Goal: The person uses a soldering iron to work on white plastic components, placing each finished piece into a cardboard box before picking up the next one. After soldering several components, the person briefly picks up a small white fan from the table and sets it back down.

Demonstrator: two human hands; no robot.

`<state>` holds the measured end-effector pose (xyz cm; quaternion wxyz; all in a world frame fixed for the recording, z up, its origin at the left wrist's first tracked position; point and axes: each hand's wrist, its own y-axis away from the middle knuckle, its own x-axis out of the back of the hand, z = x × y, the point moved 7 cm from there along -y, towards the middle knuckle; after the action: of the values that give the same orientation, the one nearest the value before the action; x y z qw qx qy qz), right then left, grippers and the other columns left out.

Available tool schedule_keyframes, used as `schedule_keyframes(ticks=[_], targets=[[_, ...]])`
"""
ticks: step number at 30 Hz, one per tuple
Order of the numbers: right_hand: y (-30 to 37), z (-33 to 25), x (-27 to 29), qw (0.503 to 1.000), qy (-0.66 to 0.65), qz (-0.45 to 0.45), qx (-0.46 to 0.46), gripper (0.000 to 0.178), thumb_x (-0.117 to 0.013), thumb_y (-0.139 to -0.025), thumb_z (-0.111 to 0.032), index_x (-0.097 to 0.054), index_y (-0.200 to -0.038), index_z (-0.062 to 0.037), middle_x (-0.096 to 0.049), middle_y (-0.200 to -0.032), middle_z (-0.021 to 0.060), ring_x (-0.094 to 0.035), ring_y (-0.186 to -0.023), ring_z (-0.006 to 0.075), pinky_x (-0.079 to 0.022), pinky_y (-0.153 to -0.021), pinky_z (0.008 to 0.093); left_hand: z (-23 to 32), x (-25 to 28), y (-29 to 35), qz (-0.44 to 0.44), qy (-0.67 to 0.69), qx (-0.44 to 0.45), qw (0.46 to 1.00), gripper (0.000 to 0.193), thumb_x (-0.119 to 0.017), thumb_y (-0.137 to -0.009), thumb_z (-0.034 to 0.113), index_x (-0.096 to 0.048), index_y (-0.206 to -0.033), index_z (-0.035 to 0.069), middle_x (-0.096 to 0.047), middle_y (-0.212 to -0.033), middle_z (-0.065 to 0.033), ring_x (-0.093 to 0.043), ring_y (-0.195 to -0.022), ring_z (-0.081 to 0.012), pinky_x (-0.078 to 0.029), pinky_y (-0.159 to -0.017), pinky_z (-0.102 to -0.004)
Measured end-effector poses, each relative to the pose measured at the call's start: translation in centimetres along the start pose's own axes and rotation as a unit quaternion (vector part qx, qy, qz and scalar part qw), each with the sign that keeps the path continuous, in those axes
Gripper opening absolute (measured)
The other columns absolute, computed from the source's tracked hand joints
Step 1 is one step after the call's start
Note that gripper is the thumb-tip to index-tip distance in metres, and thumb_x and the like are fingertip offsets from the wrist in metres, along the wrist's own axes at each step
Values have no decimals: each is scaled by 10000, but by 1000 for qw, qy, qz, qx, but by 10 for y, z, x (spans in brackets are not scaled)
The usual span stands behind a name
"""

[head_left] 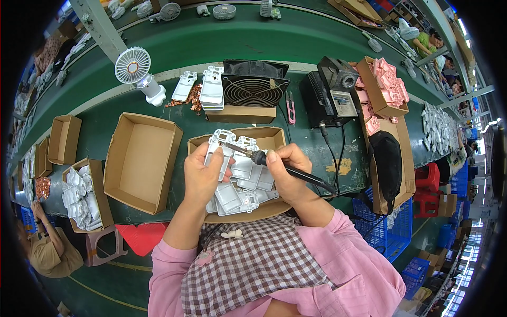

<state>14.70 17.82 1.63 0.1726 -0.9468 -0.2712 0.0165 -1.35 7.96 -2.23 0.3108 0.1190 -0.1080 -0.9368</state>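
In my left hand (203, 171) is a white plastic housing part (222, 138), pinched between thumb and fingers. My right hand (289, 168) grips a soldering iron (260, 157) by its black handle, and the metal tip reaches left onto the top end of that part. Whether the tip touches it, I cannot tell. Under both hands, a cardboard box (274, 135) at the table's near edge holds several more white housing parts (244, 203). From the iron's handle a dark cable curves right toward the black soldering station (323, 95).
An open cardboard box (138, 164) stands left, beside a box of white parts (82, 201). Behind my hands are a black fan (255, 87), copper-coloured pieces (194, 98), stacked white parts (212, 87) and a small white fan (138, 74). Pink-handled cutters (290, 108) and pink parts (385, 82) lie right.
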Motion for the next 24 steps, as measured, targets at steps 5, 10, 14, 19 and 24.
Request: schedule_keyframes(ticks=[5,10,14,19,24], targets=[[1,0,0,1000,-4,-2,-3,172,-648,-868,-145,-553,-783,-29,-572,-627,10,-486,-555,42,-392,-492,219,1,-1,1,-2,2,-1,1000,176,-488,-929,117,-610,-972,-2,-650,-746,-72,-575,-546,-79,-479,-464,-206],[-1,1,0,1000,1,-2,1,165,-641,-871,-134,-550,-782,-29,-570,-626,7,-485,-556,41,-391,-491,219,1,-2,1,3,-10,2,1000,179,-485,-929,114,-610,-975,-5,-648,-740,-70,-569,-540,-76,-476,-460,-207],[2,2,1,1000,-18,4,-9,154,-626,-875,-111,-529,-788,-29,-557,-624,6,-469,-551,42,-383,-490,219,1,-2,2,2,-13,-6,1000,176,-486,-929,118,-607,-977,0,-648,-742,-65,-565,-538,-66,-470,-452,-198],[5,7,10,995,-78,56,27,162,-593,-884,-86,-476,-783,-39,-520,-641,8,-413,-550,40,-348,-492,215,32,0,18,92,-278,-284,913,206,-557,-889,127,-587,-1050,2,-634,-725,-93,-594,-567,-184,-486,-545,-293],[3,7,14,989,-129,65,22,163,-586,-896,-76,-468,-790,-39,-515,-669,-8,-407,-573,26,-336,-501,208,41,25,52,216,-509,-277,786,323,-620,-836,138,-548,-1114,-11,-588,-769,-98,-573,-685,-253,-472,-603,-362]])
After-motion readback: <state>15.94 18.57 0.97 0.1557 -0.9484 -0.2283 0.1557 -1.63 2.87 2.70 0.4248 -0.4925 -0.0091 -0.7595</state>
